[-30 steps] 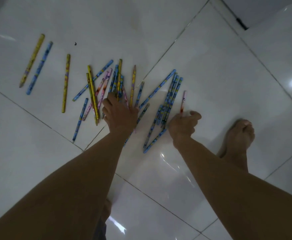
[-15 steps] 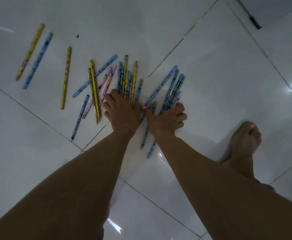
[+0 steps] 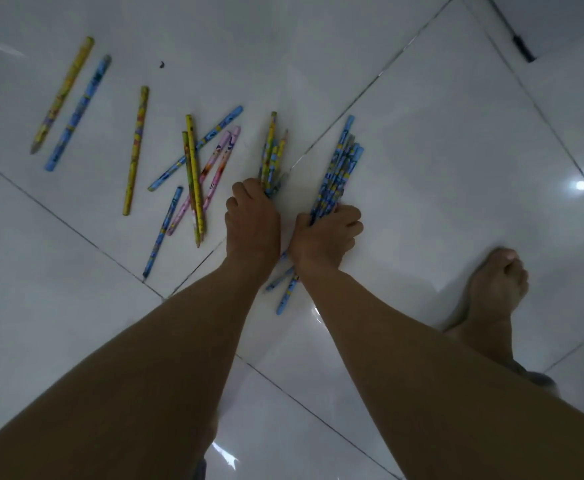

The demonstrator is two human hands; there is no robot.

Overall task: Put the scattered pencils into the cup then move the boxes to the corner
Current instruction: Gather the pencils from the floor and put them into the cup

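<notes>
Patterned pencils lie on a white tiled floor. My left hand point(image 3: 250, 216) grips a bunch of yellow and blue pencils point(image 3: 272, 154) that fan up from its fingers. Beside it, my right hand point(image 3: 328, 233) grips a bunch of blue pencils point(image 3: 341, 164); their lower ends stick out under the wrist. A crossed heap of loose pencils point(image 3: 197, 174) in yellow, pink and blue lies just left of my left hand. Three single pencils lie further left: a yellow pencil point(image 3: 135, 150), a blue pencil point(image 3: 77, 112) and another yellow pencil point(image 3: 62, 95). No cup or boxes are in view.
A bare foot point(image 3: 495, 285) stands on the floor at the right, close to my right forearm. Dark grout lines cross the glossy floor tiles point(image 3: 457, 150). A small dark speck point(image 3: 161, 64) lies at the upper left.
Both hands went from raking the pencils flat on the floor to closing round two separate bunches. The pile between them has split into a left and a right bunch.
</notes>
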